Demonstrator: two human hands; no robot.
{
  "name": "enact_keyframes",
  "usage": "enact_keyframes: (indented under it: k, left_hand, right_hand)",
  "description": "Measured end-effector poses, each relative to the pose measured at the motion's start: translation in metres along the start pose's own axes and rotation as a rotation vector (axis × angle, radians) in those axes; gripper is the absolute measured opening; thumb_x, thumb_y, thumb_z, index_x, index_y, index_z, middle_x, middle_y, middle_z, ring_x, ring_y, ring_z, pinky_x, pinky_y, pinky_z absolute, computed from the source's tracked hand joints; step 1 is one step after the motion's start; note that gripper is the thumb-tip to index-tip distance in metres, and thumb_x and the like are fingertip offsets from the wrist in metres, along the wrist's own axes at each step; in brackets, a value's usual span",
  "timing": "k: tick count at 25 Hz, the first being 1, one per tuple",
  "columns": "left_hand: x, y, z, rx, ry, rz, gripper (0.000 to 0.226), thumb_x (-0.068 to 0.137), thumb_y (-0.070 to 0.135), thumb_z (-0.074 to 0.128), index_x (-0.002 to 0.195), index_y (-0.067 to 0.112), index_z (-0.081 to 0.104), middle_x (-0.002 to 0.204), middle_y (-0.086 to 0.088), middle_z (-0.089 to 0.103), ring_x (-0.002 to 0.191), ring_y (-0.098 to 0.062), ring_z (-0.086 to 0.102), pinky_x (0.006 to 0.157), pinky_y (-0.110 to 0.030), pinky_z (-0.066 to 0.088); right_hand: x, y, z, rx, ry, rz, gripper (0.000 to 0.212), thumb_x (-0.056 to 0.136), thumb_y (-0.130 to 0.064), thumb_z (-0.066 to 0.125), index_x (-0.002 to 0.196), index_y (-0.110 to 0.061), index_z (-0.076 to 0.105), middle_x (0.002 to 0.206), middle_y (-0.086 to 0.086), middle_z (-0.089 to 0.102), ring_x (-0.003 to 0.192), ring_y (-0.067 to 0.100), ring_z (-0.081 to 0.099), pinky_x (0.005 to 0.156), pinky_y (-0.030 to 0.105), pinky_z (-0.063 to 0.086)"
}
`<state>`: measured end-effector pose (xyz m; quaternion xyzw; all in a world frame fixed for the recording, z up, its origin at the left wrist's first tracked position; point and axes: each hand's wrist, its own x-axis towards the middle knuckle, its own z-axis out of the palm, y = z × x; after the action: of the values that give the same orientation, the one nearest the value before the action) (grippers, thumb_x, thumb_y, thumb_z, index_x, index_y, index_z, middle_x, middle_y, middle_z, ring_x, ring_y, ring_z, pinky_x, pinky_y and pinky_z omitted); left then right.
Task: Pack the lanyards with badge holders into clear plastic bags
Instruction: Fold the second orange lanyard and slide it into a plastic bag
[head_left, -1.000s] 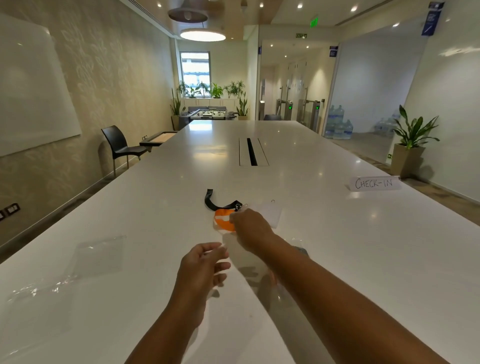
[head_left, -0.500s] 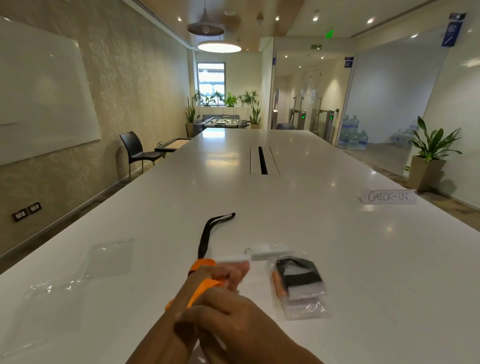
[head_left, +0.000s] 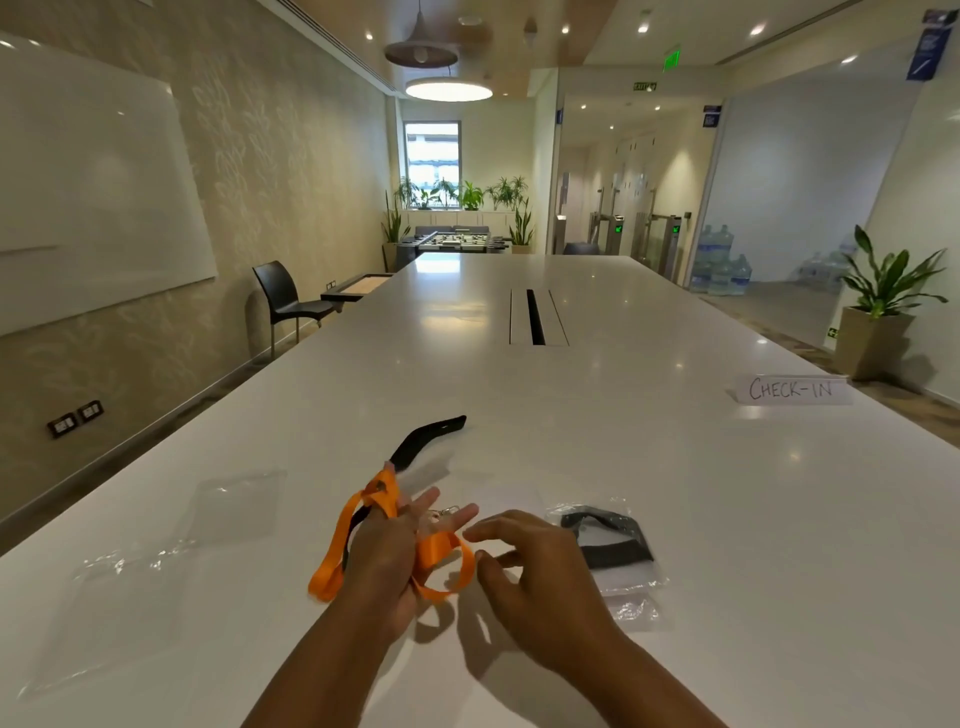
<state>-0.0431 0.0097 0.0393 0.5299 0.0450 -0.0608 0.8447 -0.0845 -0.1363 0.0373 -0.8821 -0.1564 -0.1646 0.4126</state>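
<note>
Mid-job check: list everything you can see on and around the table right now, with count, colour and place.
lanyard: one, orange with a black end section, looped over the left hand, black end trailing onto the table beyond it
packed bag: one, clear with a black lanyard inside, on the table right of the hands
empty bags: at least two, clear, flat on the table to the left
sign: one, white, handwritten CHECK-IN, far right of the table
table: one, white, long
chair: one, black, by the left wall
potted plant: one, green, right of the table
left hand: holding the orange lanyard
right hand: fingers spread beside the lanyard, holding nothing visible
</note>
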Motion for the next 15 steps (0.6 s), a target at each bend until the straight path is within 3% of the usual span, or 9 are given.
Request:
enact_keyframes:
  k: [3,5,8,11,13,15]
  left_hand:
    - [-0.004,0.007,0.003,0.192,-0.032,0.049,0.042,0.104,0.029,0.038,0.144,0.039,0.035,0.130,0.001,0.057,0.111,-0.028,0.066,0.073,-0.032,0.058]
    - [-0.008,0.006,0.002,0.308,-0.057,0.099,0.035,0.104,0.031,0.035,0.136,0.040,0.047,0.128,0.009,0.059,0.103,-0.018,0.070,0.062,-0.021,0.058]
    - [-0.012,-0.001,0.006,0.530,-0.009,0.205,0.033,0.103,0.035,0.033,0.105,0.026,0.065,0.100,0.000,0.073,0.090,-0.016,0.071,0.066,-0.024,0.053]
    - [-0.019,-0.005,0.009,0.713,0.053,0.255,0.033,0.097,0.045,0.040,0.082,0.022,0.057,0.077,-0.008,0.063,0.069,-0.017,0.059,0.067,-0.030,0.046]
    - [-0.021,0.005,0.007,0.652,0.008,0.295,0.042,0.088,0.054,0.047,0.068,0.018,0.048,0.059,-0.001,0.049,0.055,-0.012,0.047,0.058,-0.026,0.041]
    - [-0.025,0.018,0.000,0.407,-0.145,0.315,0.054,0.084,0.058,0.056,0.056,0.015,0.039,0.048,0.001,0.034,0.044,-0.012,0.032,0.045,-0.024,0.031]
  right_hand:
    - [0.002,0.005,0.001,0.005,0.005,0.115,0.025,0.089,-0.021,0.065,0.112,-0.029,0.069,0.105,-0.024,0.059,0.087,-0.004,0.062,0.072,0.004,0.048]
    - [0.002,0.007,0.001,0.048,-0.008,0.146,0.026,0.089,-0.020,0.065,0.114,-0.028,0.068,0.108,-0.019,0.064,0.093,-0.003,0.062,0.071,0.004,0.048]
    - [0.004,0.005,-0.003,0.209,-0.002,0.217,0.020,0.090,-0.022,0.063,0.109,-0.028,0.066,0.096,-0.012,0.071,0.086,-0.005,0.067,0.072,0.013,0.055]
    - [0.004,0.005,-0.006,0.313,0.040,0.297,0.021,0.091,-0.020,0.062,0.108,-0.032,0.058,0.085,-0.006,0.070,0.075,0.002,0.070,0.075,0.031,0.060]
    - [0.006,0.008,-0.010,0.217,0.026,0.274,0.031,0.090,-0.020,0.064,0.115,-0.034,0.053,0.091,-0.007,0.067,0.077,0.005,0.069,0.074,0.029,0.060]
    - [0.006,0.008,-0.011,0.119,-0.057,0.241,0.050,0.085,-0.023,0.071,0.126,-0.039,0.047,0.106,-0.014,0.061,0.084,0.002,0.066,0.074,0.024,0.059]
